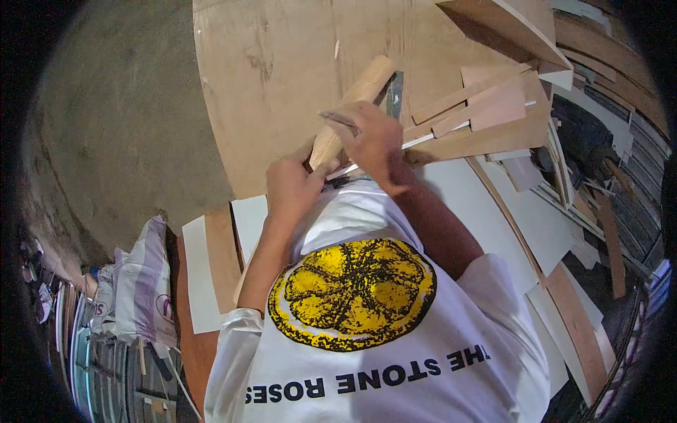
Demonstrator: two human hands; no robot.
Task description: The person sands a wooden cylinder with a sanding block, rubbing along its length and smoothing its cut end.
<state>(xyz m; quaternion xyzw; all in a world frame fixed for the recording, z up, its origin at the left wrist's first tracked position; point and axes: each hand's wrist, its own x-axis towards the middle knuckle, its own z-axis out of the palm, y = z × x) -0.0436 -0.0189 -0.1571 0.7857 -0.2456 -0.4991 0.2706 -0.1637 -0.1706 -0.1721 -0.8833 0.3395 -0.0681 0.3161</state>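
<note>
A pale, rounded length of wood (368, 79) slants across the plywood top in front of me, its near end close to my shirt. My left hand (290, 185) is closed around the near end, with its thumb along the side. Over the middle of the wood, my right hand (372, 134) is closed, its fingers bent and pointing left. A thin greyish edge shows at those fingers; I cannot make out what it is. Just beyond the right hand lies a flat dark grey strip (395, 95), partly hidden by the wood.
The plywood sheet (240, 84) carries thin wooden offcuts (493, 106) at right and an upright panel (504, 32) behind them. White boards (458, 201) lie beside my right arm. A printed sack (144, 282) stands at left, near stacked strips (99, 366). More scrap lies far right.
</note>
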